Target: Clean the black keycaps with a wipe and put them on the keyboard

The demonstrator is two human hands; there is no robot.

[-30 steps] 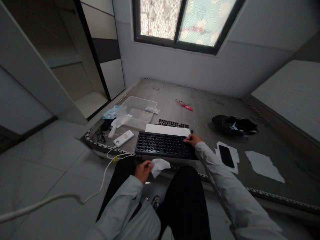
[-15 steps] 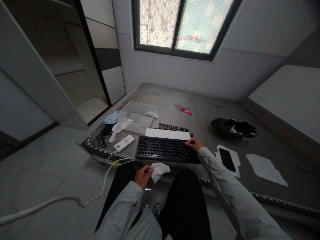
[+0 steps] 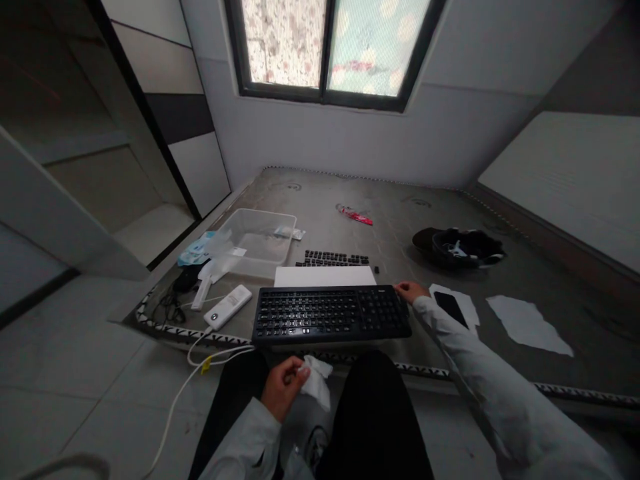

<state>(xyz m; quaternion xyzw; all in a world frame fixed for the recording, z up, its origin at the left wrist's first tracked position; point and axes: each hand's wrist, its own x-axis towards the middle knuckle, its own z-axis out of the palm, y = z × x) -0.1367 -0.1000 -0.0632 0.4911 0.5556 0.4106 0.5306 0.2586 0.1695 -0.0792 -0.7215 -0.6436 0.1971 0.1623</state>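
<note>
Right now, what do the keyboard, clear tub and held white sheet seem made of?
Keyboard: probably hard plastic, black and mostly matte, with a straight, rigid outline. Tub: likely smooth plastic, judging by its see-through walls. Sheet: dull, limply folded tissue or thin cloth; unclear which.

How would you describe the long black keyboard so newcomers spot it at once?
Below the dark-framed window, find the wide grey platform. At its near edge, by the right hand, is the keyboard: one long piece, unlike the small, separate black pieces beyond it.

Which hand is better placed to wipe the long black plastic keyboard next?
Likely the left hand: it holds the crumpled white tissue near the keyboard; the right hand is at its far right corner.
</note>
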